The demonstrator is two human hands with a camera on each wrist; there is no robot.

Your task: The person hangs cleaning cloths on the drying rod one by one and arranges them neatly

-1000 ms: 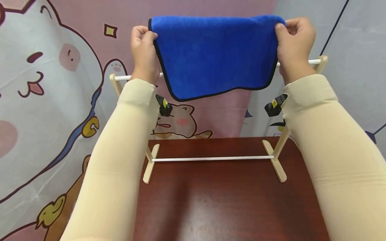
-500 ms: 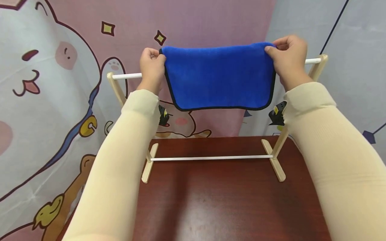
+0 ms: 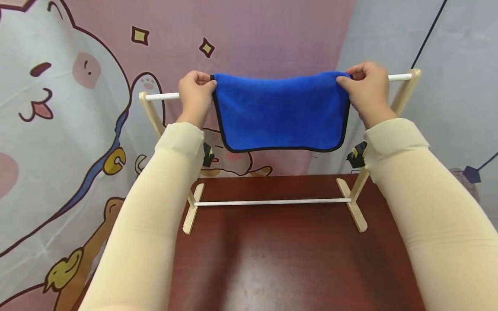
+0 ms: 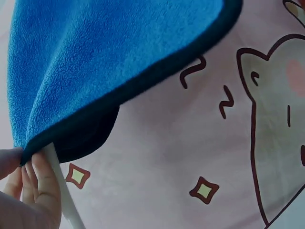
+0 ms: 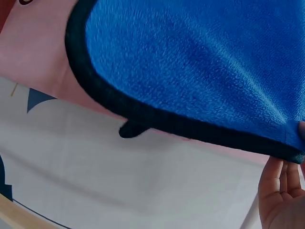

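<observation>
A blue towel point(image 3: 282, 114) with a black border hangs folded over the white top bar point(image 3: 163, 96) of a wooden rack. My left hand point(image 3: 195, 96) pinches its upper left edge between thumb and fingers. At the upper right edge, my right hand point(image 3: 368, 91) pinches it the same way. In the left wrist view, the left fingers point(image 4: 46, 183) lie beside the bar, with the towel point(image 4: 109, 52) draped above them. The right wrist view has the right fingers point(image 5: 274, 183) under the black-edged towel point(image 5: 190, 67); that hand is partly out of frame.
The rack's wooden feet point(image 3: 352, 206) stand on a dark red-brown table point(image 3: 272, 255), joined by a lower white rod point(image 3: 272, 202). Behind it hangs a pink and grey cartoon-printed backdrop point(image 3: 272, 39). A small black device point(image 3: 357, 155) sits at the right wrist.
Both hands have come down with the towel, from above the rack to the top bar's level. They have also drawn slightly closer together. The rack stays put.
</observation>
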